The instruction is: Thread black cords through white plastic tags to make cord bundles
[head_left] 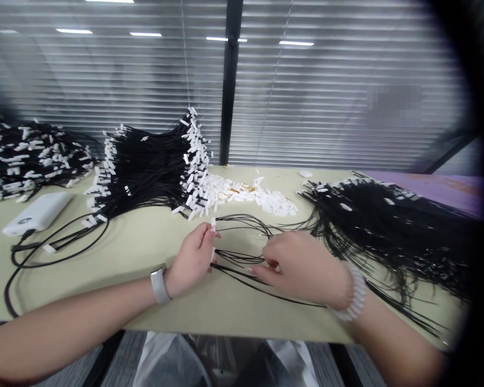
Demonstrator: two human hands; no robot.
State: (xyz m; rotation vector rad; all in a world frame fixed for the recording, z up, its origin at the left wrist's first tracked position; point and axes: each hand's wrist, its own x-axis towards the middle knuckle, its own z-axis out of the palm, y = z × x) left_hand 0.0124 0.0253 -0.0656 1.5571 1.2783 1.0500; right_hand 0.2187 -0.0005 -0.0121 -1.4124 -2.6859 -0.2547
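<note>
Near the middle of the table, my left hand [192, 258] is closed on the white-connector ends of several thin black cables [240, 257]. Two white connectors show at its fingertips, one at the top and one lower down. To the right, my right hand [302, 266] has its fingers curled around the same cables, and their far ends run on beneath it. Between the hands the strands bow apart in loose loops. Just behind them lies a heap of small white plastic connectors [272, 201], with some brownish-yellow bits among them.
A tall stack of black cables with white ends [149, 161] stands at the back left, beside another tangled pile [36, 156]. A white power bank [38, 212] with a cord lies at left. Loose black cables [387, 226] spread across the right. Blinds [339, 107] hang behind the table.
</note>
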